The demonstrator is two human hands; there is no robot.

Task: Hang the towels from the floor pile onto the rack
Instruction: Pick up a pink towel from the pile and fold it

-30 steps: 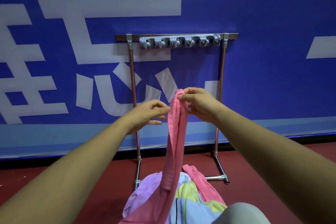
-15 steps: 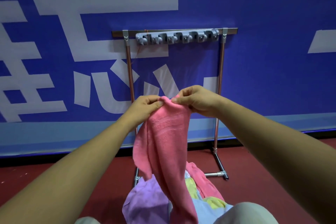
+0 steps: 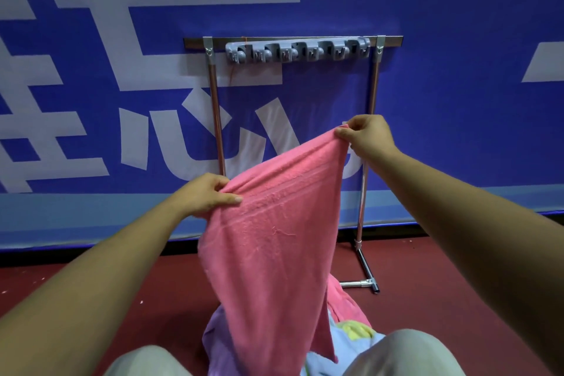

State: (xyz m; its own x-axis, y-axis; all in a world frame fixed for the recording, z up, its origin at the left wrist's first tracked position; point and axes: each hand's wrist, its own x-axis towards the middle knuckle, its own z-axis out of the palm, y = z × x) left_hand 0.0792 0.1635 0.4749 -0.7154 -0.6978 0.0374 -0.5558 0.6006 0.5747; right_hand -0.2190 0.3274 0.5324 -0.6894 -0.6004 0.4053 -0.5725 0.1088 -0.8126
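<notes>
Pink towel (image 3: 274, 223) opened out between the two hands. The left hand (image 3: 207, 194) pinches one end of the top edge. The right hand (image 3: 367, 137) pinches the other end, higher and farther forward. Half a second earlier both pinches sit side by side on a bunched edge. The cloth hangs below the hands to the floor pile (image 3: 351, 323). The rack (image 3: 297, 50) stands beyond and above both hands. Judged ready to lift to it; hanging not yet done.

Blue banner wall (image 3: 457, 9) with white lettering — dark red floor (image 3: 412, 314) below
</notes>
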